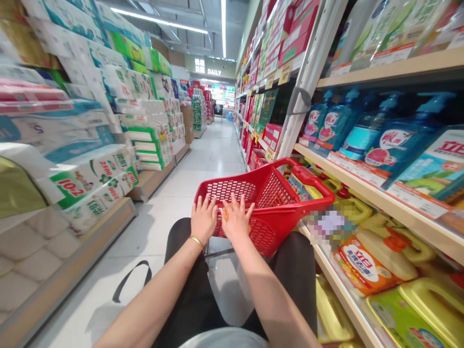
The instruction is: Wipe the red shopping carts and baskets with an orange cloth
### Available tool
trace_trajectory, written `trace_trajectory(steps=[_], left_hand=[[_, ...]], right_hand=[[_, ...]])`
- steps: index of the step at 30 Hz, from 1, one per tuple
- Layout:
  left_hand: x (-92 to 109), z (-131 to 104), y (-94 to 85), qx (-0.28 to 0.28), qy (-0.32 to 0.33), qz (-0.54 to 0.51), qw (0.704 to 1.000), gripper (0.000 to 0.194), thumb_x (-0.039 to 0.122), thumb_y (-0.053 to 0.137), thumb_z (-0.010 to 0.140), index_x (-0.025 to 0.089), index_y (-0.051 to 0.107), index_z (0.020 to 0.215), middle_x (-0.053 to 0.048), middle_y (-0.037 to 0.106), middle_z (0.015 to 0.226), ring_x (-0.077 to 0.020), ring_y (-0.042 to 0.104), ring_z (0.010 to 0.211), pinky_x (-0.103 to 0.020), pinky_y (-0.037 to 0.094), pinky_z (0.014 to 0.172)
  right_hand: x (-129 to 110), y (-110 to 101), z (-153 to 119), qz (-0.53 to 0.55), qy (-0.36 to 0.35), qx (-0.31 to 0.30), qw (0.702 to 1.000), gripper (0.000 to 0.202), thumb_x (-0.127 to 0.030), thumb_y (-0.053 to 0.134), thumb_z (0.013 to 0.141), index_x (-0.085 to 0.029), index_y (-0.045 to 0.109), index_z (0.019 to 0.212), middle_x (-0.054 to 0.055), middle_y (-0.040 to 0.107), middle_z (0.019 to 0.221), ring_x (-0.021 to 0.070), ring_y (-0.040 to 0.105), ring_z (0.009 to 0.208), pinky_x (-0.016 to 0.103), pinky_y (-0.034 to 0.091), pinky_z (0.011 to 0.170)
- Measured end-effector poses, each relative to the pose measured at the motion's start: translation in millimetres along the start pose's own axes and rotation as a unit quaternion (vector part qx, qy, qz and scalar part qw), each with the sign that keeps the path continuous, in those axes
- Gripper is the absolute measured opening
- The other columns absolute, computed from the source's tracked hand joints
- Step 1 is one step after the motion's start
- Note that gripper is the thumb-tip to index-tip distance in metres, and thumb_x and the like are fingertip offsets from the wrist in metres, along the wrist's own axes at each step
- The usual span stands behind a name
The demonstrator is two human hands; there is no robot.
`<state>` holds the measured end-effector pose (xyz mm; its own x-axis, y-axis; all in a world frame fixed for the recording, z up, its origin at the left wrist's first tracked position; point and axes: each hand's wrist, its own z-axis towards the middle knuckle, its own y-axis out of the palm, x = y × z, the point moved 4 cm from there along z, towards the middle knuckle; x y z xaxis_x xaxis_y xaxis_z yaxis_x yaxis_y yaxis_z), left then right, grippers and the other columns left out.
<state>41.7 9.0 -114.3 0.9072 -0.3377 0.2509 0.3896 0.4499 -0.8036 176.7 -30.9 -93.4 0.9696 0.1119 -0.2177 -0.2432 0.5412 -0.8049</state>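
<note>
A red plastic shopping basket point(279, 241) with honeycomb holes stands right in front of me, between my knees and the shelf. Its handle point(315, 183) points to the right. My left hand point(203, 218) is at the basket's near left side, palm down, fingers spread, a gold bangle on the wrist. Beside it, my right hand point(236, 220) lies over the near rim with fingers apart. Small orange patches show at the right hand's edges; I cannot tell what they are. Neither hand visibly grips anything, and the palms are hidden.
Shelves on the right hold blue pump bottles point(391, 140) and yellow detergent jugs point(377, 261). Stacked tissue packs point(97, 179) line the left on low platforms. A tiled aisle point(217, 145) runs ahead. A grey bag point(112, 314) with a black strap lies on the floor at left.
</note>
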Motion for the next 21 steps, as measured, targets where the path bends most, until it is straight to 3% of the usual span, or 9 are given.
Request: trace_trajectory(steps=[3, 8, 11, 14, 18, 21], left_hand=[[-1.5, 0.3, 0.3, 0.003, 0.003, -0.001, 1.0, 0.054, 0.039, 0.028, 0.108, 0.027, 0.043, 0.159, -0.007, 0.037, 0.168, -0.0324, 0.026, 0.159, -0.059, 0.028, 0.125], [0.3, 0.4, 1.4, 0.01, -0.005, -0.015, 1.0, 0.054, 0.039, 0.029, 0.108, 0.028, 0.044, 0.159, -0.006, 0.038, 0.168, -0.0328, 0.024, 0.159, -0.059, 0.027, 0.126], [1.5, 0.5, 2.4, 0.011, -0.011, -0.023, 1.0, 0.054, 0.039, 0.03, 0.108, 0.029, 0.043, 0.159, -0.005, 0.037, 0.168, -0.0324, 0.023, 0.16, -0.059, 0.025, 0.127], [0.7, 0.3, 2.9, 0.011, -0.015, -0.022, 1.0, 0.054, 0.039, 0.03, 0.108, 0.029, 0.043, 0.159, -0.005, 0.038, 0.168, -0.0315, 0.023, 0.16, -0.059, 0.024, 0.127], [-1.4, 0.1, 2.0, 0.002, -0.002, -0.009, 1.0, 0.054, 0.039, 0.028, 0.108, 0.028, 0.044, 0.159, -0.006, 0.036, 0.169, -0.0317, 0.024, 0.16, -0.059, 0.025, 0.126], [-3.0, 0.7, 1.5, -0.008, 0.006, -0.001, 1.0, 0.054, 0.038, 0.027, 0.108, 0.026, 0.045, 0.158, -0.007, 0.038, 0.168, -0.0324, 0.025, 0.159, -0.059, 0.028, 0.125]], right_hand=[[12.1, -8.8, -0.2, -0.008, -0.004, 0.004, 1.0, 0.044, -0.047, 0.045, 0.106, -0.036, 0.059, 0.147, 0.001, 0.03, 0.172, 0.0358, 0.012, 0.161, 0.074, -0.003, 0.123], [107.5, -73.4, -12.8, -0.119, 0.076, 0.071, 0.987, 0.045, -0.042, 0.043, 0.106, -0.033, 0.058, 0.148, 0.004, 0.029, 0.172, 0.0366, 0.014, 0.16, 0.078, -0.004, 0.121], [132.2, -90.3, -13.7, -0.148, 0.103, 0.093, 0.979, 0.046, -0.041, 0.043, 0.106, -0.033, 0.058, 0.148, 0.004, 0.028, 0.172, 0.0388, 0.007, 0.161, 0.08, -0.002, 0.119], [101.9, -65.7, -9.6, -0.113, 0.091, 0.062, 0.988, 0.045, -0.043, 0.042, 0.107, -0.032, 0.061, 0.146, 0.002, 0.026, 0.173, 0.0396, 0.002, 0.161, 0.08, -0.001, 0.12], [16.2, -10.1, -2.0, -0.015, 0.002, -0.011, 1.0, 0.046, -0.047, 0.042, 0.107, -0.034, 0.057, 0.149, 0.001, 0.029, 0.172, 0.0349, 0.007, 0.161, 0.073, -0.002, 0.124], [-14.6, 4.5, 2.9, 0.023, -0.032, -0.025, 0.999, 0.046, -0.048, 0.042, 0.107, -0.034, 0.057, 0.149, 0.002, 0.035, 0.169, 0.0327, 0.015, 0.16, 0.07, -0.003, 0.126]])
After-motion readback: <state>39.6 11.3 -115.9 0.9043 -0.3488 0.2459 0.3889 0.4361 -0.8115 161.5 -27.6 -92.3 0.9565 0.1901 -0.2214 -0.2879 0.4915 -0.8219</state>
